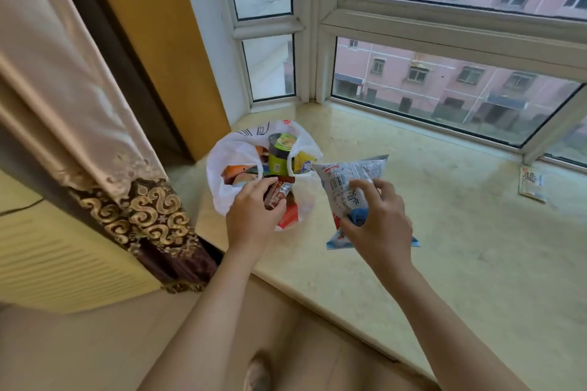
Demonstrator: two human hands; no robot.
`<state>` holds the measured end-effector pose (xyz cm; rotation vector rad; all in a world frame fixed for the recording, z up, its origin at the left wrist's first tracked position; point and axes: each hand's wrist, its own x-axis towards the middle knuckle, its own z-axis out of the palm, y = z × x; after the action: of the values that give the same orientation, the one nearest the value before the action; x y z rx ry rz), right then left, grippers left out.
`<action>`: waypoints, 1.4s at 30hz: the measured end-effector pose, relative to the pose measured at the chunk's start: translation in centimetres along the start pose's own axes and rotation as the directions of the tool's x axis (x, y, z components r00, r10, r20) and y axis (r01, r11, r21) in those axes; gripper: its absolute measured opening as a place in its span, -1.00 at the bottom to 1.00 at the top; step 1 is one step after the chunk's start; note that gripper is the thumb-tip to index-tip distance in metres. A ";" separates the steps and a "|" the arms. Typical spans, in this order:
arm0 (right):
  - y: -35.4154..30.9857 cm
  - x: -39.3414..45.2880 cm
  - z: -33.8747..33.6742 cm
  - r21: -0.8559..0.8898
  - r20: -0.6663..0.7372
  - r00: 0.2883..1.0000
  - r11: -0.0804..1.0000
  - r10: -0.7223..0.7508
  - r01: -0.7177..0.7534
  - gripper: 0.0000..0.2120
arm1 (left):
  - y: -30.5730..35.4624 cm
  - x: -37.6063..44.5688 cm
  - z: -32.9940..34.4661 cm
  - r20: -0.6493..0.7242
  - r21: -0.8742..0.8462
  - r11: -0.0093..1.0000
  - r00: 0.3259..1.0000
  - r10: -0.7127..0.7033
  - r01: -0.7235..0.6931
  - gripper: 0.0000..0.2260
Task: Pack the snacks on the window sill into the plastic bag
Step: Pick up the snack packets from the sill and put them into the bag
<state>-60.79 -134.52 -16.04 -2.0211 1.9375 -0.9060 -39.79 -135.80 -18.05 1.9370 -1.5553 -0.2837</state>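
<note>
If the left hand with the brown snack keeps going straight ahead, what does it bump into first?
Probably the green cylindrical can standing in the white plastic bag. The left hand holds the brown snack bar over the opening; depth is unclear.

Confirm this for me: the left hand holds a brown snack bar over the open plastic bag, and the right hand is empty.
Not quite. The left hand does hold the brown snack bar over the plastic bag, but the head view shows the right hand gripping a blue-and-white snack packet.

Patterned curtain (95,124) beside window (444,41)

Two bare forearms, no sleeves in view; left hand (251,216), right hand (379,222), ringless fingers (365,187)
</note>
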 end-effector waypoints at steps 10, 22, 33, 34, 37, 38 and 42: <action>-8.9 2.3 12.0 0.214 0.106 0.980 0.958 0.170 -0.189 -0.48 | -9.5 7.1 -2.4 0.132 0.076 0.997 0.991 0.010 -0.021 -0.59; -10.1 9.5 21.2 0.433 0.308 0.919 0.824 0.245 -0.365 -0.50 | -12.4 14.7 0.6 0.125 0.085 0.993 0.988 -0.092 0.082 -0.61; -11.5 11.8 24.7 0.623 0.404 0.869 0.610 0.284 -0.489 -0.53 | -13.8 18.9 1.6 0.036 0.021 0.989 0.988 -0.148 0.147 -0.64; -11.4 12.0 24.9 0.603 0.368 0.886 0.653 0.283 -0.459 -0.54 | -13.8 19.1 2.1 0.073 0.035 0.990 0.988 -0.139 0.137 -0.64; -10.2 12.7 25.6 0.524 0.275 0.925 0.766 0.262 -0.373 -0.53 | -13.4 19.5 3.8 0.176 0.047 0.995 0.979 -0.100 0.093 -0.62; -9.8 12.8 25.8 0.492 0.249 0.930 0.791 0.270 -0.362 -0.53 | -13.3 19.7 4.4 0.199 0.031 0.996 0.976 -0.089 0.084 -0.62; -7.7 12.8 26.0 0.341 0.099 0.945 0.881 0.313 -0.328 -0.52 | -12.6 20.5 6.5 0.281 -0.027 0.999 0.960 -0.009 0.018 -0.61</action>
<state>-40.66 -152.70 -28.85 -1.4536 1.8496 -1.0284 -27.39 -155.87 -26.19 1.9503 -1.7053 -0.6068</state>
